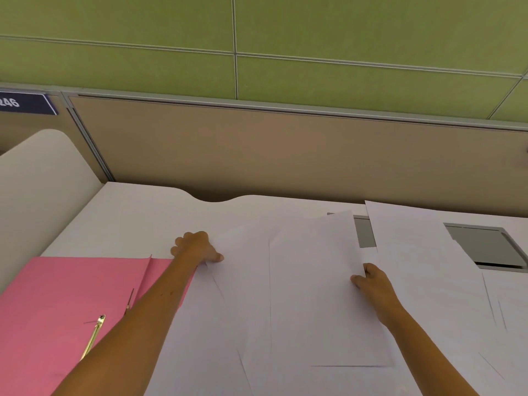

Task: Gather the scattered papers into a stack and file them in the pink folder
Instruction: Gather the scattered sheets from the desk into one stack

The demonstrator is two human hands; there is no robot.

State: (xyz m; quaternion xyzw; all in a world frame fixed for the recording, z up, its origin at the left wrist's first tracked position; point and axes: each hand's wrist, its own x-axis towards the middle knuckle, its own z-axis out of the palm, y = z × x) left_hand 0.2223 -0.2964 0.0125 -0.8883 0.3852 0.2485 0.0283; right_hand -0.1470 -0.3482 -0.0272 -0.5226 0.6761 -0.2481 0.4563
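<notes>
Several white papers (300, 281) lie overlapping across the middle and right of the white desk. The pink folder (65, 304) lies open at the lower left, with a gold metal fastener (94, 335) on its inner face. My left hand (197, 247) grips the left edge of a sheet near the folder's right side. On the right, my right hand (371, 278) pinches the right edge of a middle sheet, which is lifted slightly off the pile. Another sheet (414, 252) lies further right, partly over a grey panel.
A grey cable hatch (485, 247) is set into the desk at the right, half covered by paper. The beige partition (285, 150) rises behind the desk, with a green wall panel (257, 38) above. A white rounded divider (37, 178) stands at the left.
</notes>
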